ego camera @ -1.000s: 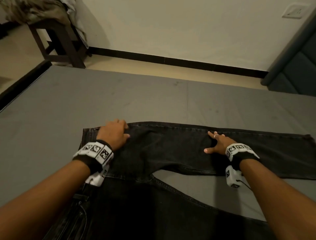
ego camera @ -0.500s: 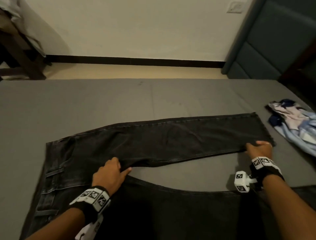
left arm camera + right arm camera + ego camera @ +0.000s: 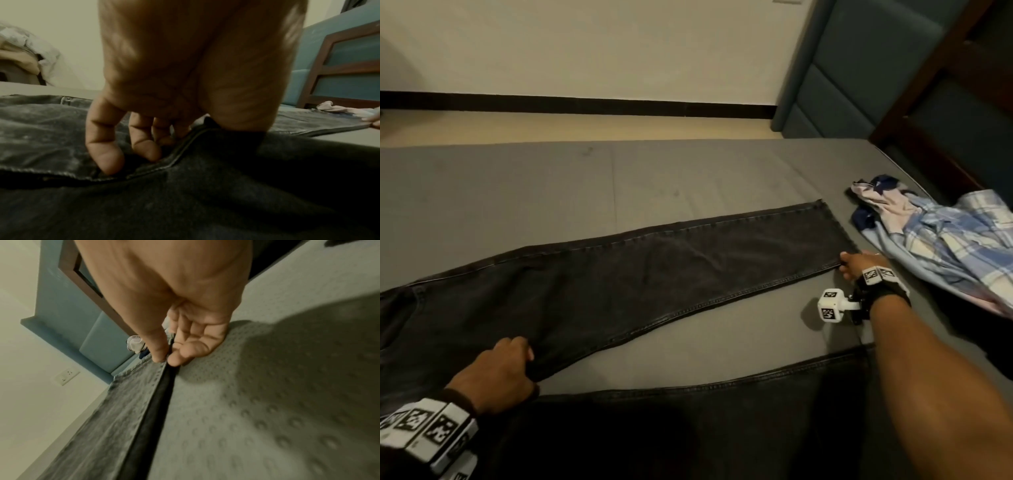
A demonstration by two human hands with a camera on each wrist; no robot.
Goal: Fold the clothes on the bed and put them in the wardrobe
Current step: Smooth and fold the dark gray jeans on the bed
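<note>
On a grey bed (image 3: 688, 178), a person's two hands grip a pair of black jeans (image 3: 619, 274) spread flat.

The jeans lie across the bed's near half, one leg stretching away to the right, the other running along the near edge of the view; the left hand (image 3: 496, 373) sits at the crotch, its fingers (image 3: 104, 146) curled into the denim at the inner seam; the right hand (image 3: 859, 264) is at the far leg's hem corner, thumb and forefinger pinching the seam edge, as the right wrist view shows; a crumpled blue plaid shirt (image 3: 941, 246) lies just beside that hem; a teal padded headboard (image 3: 859, 68) stands at the bed's right end, a cream wall (image 3: 585, 44) with a dark skirting beyond.
</note>
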